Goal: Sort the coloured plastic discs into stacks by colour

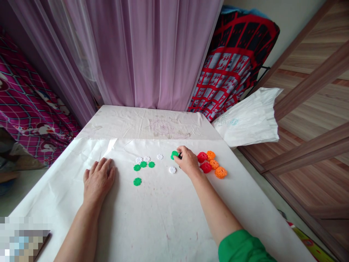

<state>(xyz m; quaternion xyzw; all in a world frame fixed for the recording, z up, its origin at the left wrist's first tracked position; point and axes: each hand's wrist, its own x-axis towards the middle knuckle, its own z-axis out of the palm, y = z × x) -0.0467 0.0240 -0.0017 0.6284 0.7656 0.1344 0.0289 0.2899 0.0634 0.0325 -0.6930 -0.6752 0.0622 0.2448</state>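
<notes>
Green disc (pixel 173 155) sits just below the centre of the frame, touching the thumb and forefinger of the right hand (pixel 188 161). Those 2 fingers are bent towards each other at its right edge; whether they pinch it or only touch it, I cannot tell. A black piece (pixel 180 155) shows between them, partly hidden. The left hand (pixel 99 178) lies palm down at centre left, fingers extended, on the white tablecloth (pixel 152 214).

Left of centre lie 4 other green discs (pixel 137 181) and, just above them, 3 white discs (pixel 160 157); 1 more white disc (pixel 172 170) is below the right fingertips. Red discs (pixel 205 167) and orange discs (pixel 220 172) cluster at centre right.

With so slight a contact, the green disc could slip or spin away. Crowded fingers might drag the black piece along, and a low wrist could knock the red discs. Pressure from the left hand could pull the creased cloth and shift everything on it.
</notes>
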